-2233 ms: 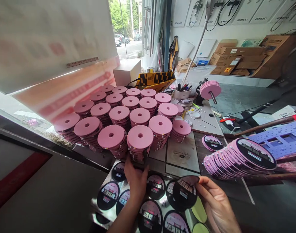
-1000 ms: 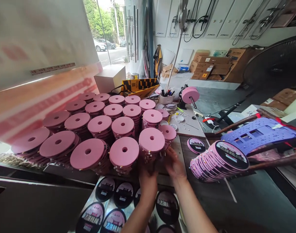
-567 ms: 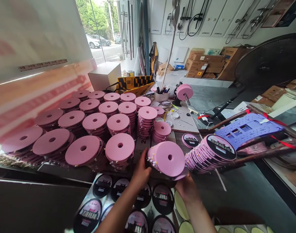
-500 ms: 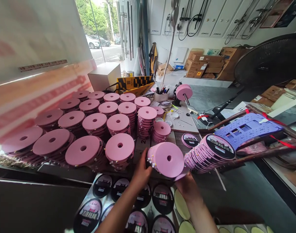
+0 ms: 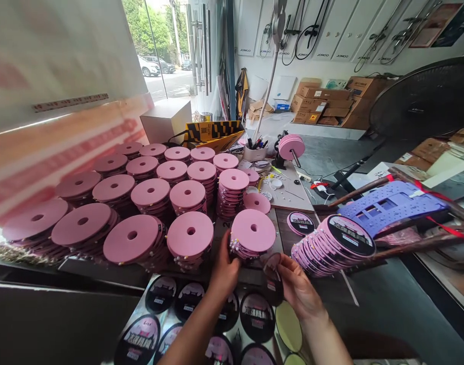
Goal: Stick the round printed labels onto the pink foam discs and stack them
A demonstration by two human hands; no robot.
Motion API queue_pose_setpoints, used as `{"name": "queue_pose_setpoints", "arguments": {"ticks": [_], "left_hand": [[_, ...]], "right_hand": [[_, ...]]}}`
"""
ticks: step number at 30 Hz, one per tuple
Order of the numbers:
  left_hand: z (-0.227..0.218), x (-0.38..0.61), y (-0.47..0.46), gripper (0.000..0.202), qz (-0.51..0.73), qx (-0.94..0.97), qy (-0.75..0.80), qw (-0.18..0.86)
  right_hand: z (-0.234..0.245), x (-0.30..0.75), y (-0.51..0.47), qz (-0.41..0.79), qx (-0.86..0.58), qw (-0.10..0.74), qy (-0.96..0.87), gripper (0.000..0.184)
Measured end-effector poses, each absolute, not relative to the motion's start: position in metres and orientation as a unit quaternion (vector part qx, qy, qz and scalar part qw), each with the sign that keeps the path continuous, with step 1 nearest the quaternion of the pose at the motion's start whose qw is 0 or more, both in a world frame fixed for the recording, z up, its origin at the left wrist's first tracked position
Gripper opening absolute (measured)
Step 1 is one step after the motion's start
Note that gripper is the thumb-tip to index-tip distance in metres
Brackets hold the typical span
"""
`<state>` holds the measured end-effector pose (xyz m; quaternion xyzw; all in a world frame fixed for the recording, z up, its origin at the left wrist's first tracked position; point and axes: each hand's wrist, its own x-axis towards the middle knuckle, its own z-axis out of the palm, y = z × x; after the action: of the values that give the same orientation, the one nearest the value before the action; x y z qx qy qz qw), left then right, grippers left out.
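My left hand (image 5: pixel 225 274) is closed against the near left side of a short stack of pink foam discs (image 5: pixel 264 228), which have a centre hole and white-tipped pins along the rim. Between the thumb and fingers of my right hand (image 5: pixel 298 286) is a round black-and-pink label (image 5: pixel 273 284), tilted and partly hidden. To the right leans a tall stack of labelled pink discs (image 5: pixel 331 243), with a black printed face on top. Below my hands lies a sheet of round black labels (image 5: pixel 257 315), and one peeled spot (image 5: pixel 288 327) shows yellowish backing.
Rows of pink disc stacks (image 5: pixel 131 233) fill the left of the table. Farther back are a pen cup (image 5: pixel 255 152), loose pins and discs on a spindle (image 5: pixel 292 147). A purple plastic seat (image 5: pixel 391 203) and a black fan (image 5: pixel 414 106) stand on the right.
The stack under my left hand has gone from tilted and lifted to sitting flatter on the table, slightly farther away. My right hand has come off it and now shows the label.
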<state>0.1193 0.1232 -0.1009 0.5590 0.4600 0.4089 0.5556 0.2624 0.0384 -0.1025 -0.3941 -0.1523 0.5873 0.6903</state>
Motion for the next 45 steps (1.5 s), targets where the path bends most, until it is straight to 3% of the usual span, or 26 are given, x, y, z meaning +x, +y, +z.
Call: {"name": "queue_pose_setpoints", "arguments": {"ticks": [6, 12, 18, 24, 27, 37, 45], "left_hand": [[-0.057, 0.118, 0.098, 0.071, 0.481, 0.587, 0.416, 0.501], [-0.034, 0.123, 0.108, 0.05, 0.464, 0.621, 0.414, 0.477], [-0.003, 0.109, 0.071, 0.05, 0.49, 0.611, 0.39, 0.484], [-0.006, 0.085, 0.037, 0.063, 0.383, 0.37, 0.367, 0.762], [-0.02, 0.078, 0.039, 0.064, 0.314, 0.273, 0.357, 0.837], [-0.036, 0.071, 0.041, 0.08, 0.278, 0.223, 0.318, 0.879], [-0.037, 0.072, 0.04, 0.075, 0.274, 0.21, 0.328, 0.879]], "right_hand": [[-0.046, 0.28, 0.048, 0.479, -0.411, 0.751, -0.194, 0.021], [-0.005, 0.259, 0.09, 0.435, -0.386, 0.779, -0.236, 0.022], [0.017, 0.231, 0.048, 0.41, -0.401, 0.792, -0.21, 0.019], [-0.005, 0.222, -0.004, 0.492, -0.478, 0.704, -0.185, 0.02], [-0.022, 0.23, -0.013, 0.479, -0.542, 0.664, -0.19, 0.023], [-0.044, 0.239, -0.004, 0.501, -0.574, 0.599, -0.249, 0.024], [-0.056, 0.238, -0.007, 0.483, -0.574, 0.605, -0.268, 0.018]]}}
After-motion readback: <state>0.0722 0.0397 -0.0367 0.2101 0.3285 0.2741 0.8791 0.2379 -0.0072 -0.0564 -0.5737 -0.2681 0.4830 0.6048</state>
